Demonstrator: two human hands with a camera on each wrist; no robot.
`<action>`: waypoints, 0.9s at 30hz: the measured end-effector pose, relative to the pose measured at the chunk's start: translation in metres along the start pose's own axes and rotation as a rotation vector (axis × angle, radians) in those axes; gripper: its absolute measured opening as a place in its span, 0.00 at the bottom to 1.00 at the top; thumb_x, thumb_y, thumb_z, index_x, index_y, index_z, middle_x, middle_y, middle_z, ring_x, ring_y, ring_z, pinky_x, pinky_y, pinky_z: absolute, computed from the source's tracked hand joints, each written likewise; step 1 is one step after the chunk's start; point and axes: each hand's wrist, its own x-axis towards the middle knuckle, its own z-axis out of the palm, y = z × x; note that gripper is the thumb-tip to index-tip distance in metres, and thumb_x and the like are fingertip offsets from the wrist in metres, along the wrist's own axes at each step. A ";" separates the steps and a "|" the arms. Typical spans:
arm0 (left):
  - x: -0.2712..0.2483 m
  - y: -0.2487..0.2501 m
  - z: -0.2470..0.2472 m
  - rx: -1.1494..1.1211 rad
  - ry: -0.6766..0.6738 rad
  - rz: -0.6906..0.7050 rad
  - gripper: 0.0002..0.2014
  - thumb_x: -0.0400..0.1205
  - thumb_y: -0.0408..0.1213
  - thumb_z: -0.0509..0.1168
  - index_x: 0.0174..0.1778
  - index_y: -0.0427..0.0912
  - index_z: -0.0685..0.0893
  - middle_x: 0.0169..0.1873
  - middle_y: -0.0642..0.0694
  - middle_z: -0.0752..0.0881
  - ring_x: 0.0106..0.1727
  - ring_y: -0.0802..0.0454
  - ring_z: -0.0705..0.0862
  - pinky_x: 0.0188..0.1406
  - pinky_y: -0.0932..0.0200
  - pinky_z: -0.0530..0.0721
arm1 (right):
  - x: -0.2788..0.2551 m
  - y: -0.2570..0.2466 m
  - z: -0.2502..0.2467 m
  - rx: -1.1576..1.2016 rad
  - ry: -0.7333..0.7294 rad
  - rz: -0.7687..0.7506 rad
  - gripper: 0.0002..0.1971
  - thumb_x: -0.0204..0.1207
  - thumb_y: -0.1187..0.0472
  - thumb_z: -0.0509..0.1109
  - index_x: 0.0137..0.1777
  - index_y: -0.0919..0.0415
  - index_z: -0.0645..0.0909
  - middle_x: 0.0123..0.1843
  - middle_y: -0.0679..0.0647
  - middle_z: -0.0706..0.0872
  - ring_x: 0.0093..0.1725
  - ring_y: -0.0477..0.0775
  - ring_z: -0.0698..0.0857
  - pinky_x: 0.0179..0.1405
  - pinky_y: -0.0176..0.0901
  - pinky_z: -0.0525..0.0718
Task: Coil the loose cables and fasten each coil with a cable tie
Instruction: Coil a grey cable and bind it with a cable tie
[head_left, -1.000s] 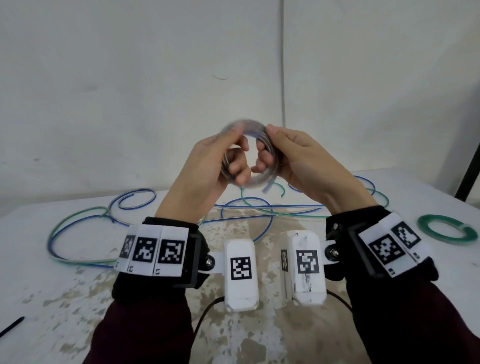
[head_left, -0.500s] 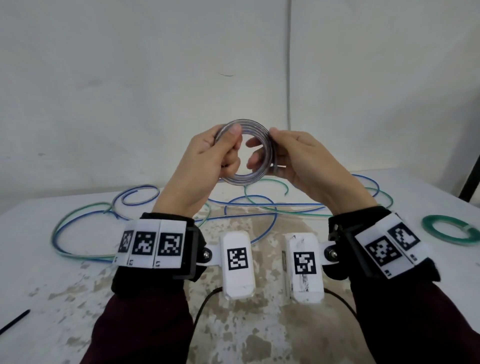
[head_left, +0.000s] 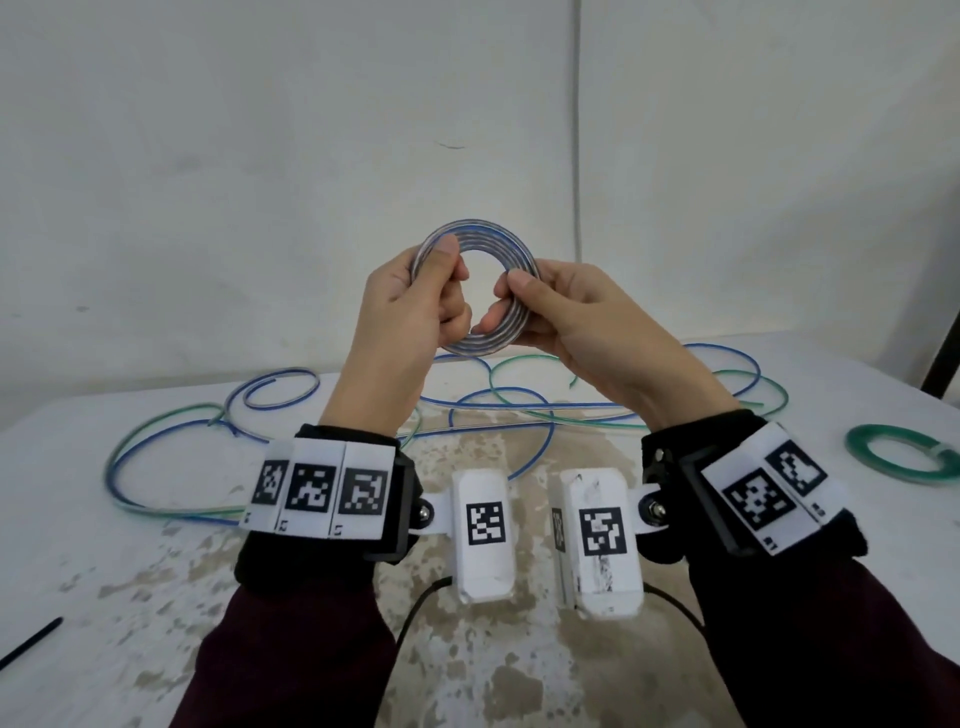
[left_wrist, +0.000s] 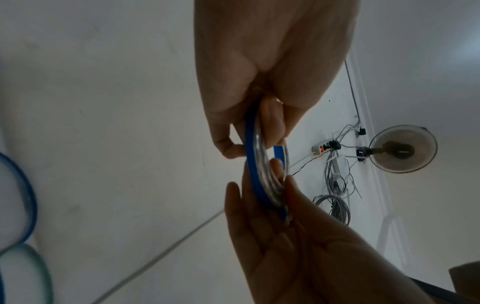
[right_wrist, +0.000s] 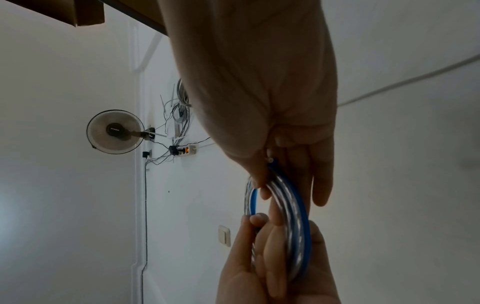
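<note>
Up above the table (head_left: 156, 597), both hands hold one blue-and-clear coil (head_left: 475, 236), face-on to the head camera. The left hand (head_left: 400, 306) pinches its rim at about 10 o'clock, thumb in front and fingers curled through the ring. The right hand (head_left: 576, 317) pinches it at about 3 o'clock, thumb tip on the front face, fingers behind. From the left wrist the coil (left_wrist: 253, 168) shows edge-on, blue strand outermost, between the left hand (left_wrist: 270, 72) and the right hand (left_wrist: 311, 257). The right wrist view shows the same edge-on coil (right_wrist: 293, 216). Loose blue and green cables (head_left: 171, 447) sprawl over the table from 9 to 2 o'clock of the hands. At 3 o'clock near the table's edge lies a green coil (head_left: 872, 460). A black cable tie (head_left: 31, 642) lies at 8 o'clock.
</note>
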 end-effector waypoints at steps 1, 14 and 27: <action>-0.001 0.000 0.000 -0.007 -0.013 -0.020 0.15 0.88 0.37 0.54 0.35 0.39 0.72 0.17 0.55 0.60 0.18 0.58 0.56 0.19 0.68 0.58 | 0.000 0.000 0.000 -0.005 0.004 0.003 0.12 0.86 0.64 0.55 0.43 0.62 0.77 0.34 0.53 0.88 0.38 0.49 0.88 0.50 0.39 0.87; -0.001 0.001 0.002 -0.074 0.058 -0.037 0.16 0.87 0.39 0.57 0.33 0.40 0.69 0.15 0.55 0.60 0.16 0.59 0.56 0.20 0.67 0.58 | -0.003 -0.001 0.003 0.155 -0.030 0.141 0.19 0.88 0.54 0.50 0.52 0.61 0.82 0.40 0.55 0.89 0.49 0.54 0.87 0.56 0.57 0.86; -0.002 0.013 -0.003 -0.012 -0.210 -0.199 0.17 0.87 0.41 0.53 0.33 0.40 0.73 0.16 0.50 0.69 0.19 0.50 0.78 0.37 0.55 0.78 | 0.001 -0.004 0.004 0.093 0.066 0.021 0.18 0.88 0.54 0.51 0.39 0.58 0.72 0.31 0.49 0.69 0.27 0.45 0.68 0.49 0.51 0.68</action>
